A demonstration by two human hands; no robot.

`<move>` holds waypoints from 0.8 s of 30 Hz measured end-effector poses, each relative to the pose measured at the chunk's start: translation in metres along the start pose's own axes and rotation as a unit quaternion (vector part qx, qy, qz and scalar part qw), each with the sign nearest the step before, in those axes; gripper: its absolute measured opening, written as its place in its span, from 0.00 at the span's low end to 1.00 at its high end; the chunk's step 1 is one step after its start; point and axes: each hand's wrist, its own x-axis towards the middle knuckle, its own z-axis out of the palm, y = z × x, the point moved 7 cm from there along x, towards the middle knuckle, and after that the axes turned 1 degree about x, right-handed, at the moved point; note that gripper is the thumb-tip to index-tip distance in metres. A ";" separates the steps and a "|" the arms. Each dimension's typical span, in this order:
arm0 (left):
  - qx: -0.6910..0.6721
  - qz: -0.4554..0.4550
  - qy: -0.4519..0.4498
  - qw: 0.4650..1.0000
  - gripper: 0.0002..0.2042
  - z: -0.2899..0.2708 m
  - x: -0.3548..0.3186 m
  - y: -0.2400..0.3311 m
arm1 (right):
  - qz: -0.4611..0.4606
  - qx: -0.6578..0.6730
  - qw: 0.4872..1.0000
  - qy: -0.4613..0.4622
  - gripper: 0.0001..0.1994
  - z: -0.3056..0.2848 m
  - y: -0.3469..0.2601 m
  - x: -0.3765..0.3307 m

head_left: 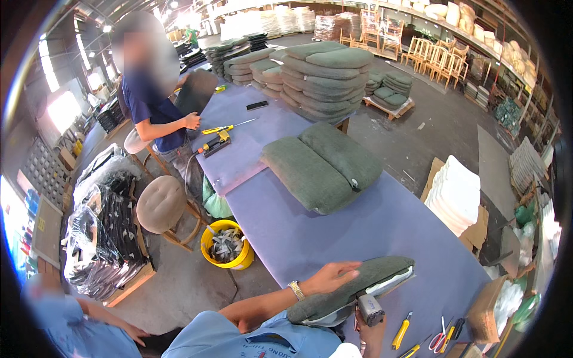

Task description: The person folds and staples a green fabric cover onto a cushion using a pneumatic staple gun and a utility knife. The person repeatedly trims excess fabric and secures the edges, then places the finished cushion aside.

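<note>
A dark green fabric cushion (352,284) stands on its edge across the near side of the table, its white underside partly showing toward the right. My left hand (334,278), with a gold watch at the wrist, lies on top of the cushion with fingers stretched out. Against the cushion's underside is a staple gun (371,309) with a grey rounded head, and my right hand (371,339) is wrapped round its grip. Farther up the table lies a stack of larger green cushions (325,167).
A yellow-handled cutter (403,332), red-handled scissors (437,341) and other hand tools lie at the near right. Another staple gun (216,143) and a screwdriver (222,128) lie farther off. A yellow bucket (243,260) holds scraps. A co-worker (156,113) stands across at the left; another person (83,325) is lower left.
</note>
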 end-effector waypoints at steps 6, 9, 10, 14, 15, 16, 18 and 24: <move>0.033 0.452 0.067 0.889 0.20 -0.067 -0.058 0.302 | 0.149 0.055 0.987 -0.015 0.20 -0.003 0.020 -0.014; 0.029 0.572 0.043 0.819 0.20 -0.085 -0.138 0.366 | 0.095 0.019 0.995 -0.026 0.24 0.020 0.008 -0.015; 0.002 0.598 0.014 0.801 0.20 -0.086 -0.141 0.369 | 0.055 -0.051 0.997 0.009 0.25 0.011 0.008 -0.018; -0.067 0.636 -0.064 0.766 0.21 -0.089 -0.146 0.366 | 0.078 -0.089 0.990 0.070 0.28 -0.005 0.009 -0.023; -0.075 0.638 -0.073 0.763 0.21 -0.089 -0.147 0.365 | 0.091 -0.084 0.991 0.056 0.28 -0.004 0.015 -0.023; -0.070 0.635 -0.072 0.766 0.21 -0.088 -0.153 0.366 | 0.100 -0.074 0.992 0.029 0.28 0.004 0.016 -0.023; -0.062 0.629 -0.073 0.772 0.21 -0.085 -0.160 0.368 | 0.129 0.053 0.990 0.014 0.29 0.017 0.016 -0.025; -0.086 0.626 -0.110 0.767 0.22 -0.084 -0.146 0.364 | 0.124 -0.063 0.990 0.027 0.31 0.005 0.043 -0.035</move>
